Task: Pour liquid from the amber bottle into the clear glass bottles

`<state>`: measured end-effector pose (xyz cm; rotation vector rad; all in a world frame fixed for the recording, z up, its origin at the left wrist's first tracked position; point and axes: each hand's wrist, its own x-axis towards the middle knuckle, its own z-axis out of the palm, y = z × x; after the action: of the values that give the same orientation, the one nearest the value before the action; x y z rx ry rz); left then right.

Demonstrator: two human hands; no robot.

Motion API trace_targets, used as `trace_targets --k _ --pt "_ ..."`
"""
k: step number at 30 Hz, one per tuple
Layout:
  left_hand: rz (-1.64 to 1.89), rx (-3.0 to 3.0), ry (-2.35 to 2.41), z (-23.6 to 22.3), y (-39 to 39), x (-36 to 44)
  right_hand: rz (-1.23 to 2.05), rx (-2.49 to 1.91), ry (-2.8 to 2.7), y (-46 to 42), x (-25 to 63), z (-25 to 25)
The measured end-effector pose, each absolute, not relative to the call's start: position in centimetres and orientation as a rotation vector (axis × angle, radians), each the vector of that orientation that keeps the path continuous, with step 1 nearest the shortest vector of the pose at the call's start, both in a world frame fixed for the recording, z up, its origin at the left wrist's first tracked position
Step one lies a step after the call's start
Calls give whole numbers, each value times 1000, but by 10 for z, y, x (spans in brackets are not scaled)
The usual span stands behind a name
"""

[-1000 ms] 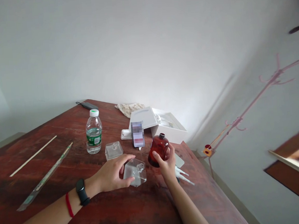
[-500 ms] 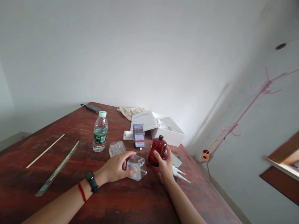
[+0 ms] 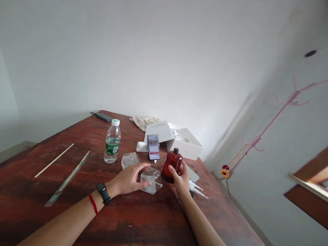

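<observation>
A plain room, most likely in a home: pale, smooth walls point(image 3: 147, 56) meet in a corner at the left, and a large reddish-brown wooden table point(image 3: 127, 232) extends toward them. Past the table's right edge is a pink coat stand point(image 3: 275, 116) with branching hooks, an ordinary household furnishing. Everyday belongings share the tabletop, among them a green-labelled water bottle point(image 3: 112, 144), a smartphone point(image 3: 154, 148) propped upright, a white box point(image 3: 184, 148) and a crumpled cream cloth point(image 3: 144, 122) near the wall.
</observation>
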<state>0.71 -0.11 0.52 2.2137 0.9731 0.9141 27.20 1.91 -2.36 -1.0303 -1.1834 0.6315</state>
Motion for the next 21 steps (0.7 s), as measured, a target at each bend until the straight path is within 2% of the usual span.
trace_targets --k 21 --pt "812 2220 930 9 2 0 632 -1095 -1218 22 270 -21"
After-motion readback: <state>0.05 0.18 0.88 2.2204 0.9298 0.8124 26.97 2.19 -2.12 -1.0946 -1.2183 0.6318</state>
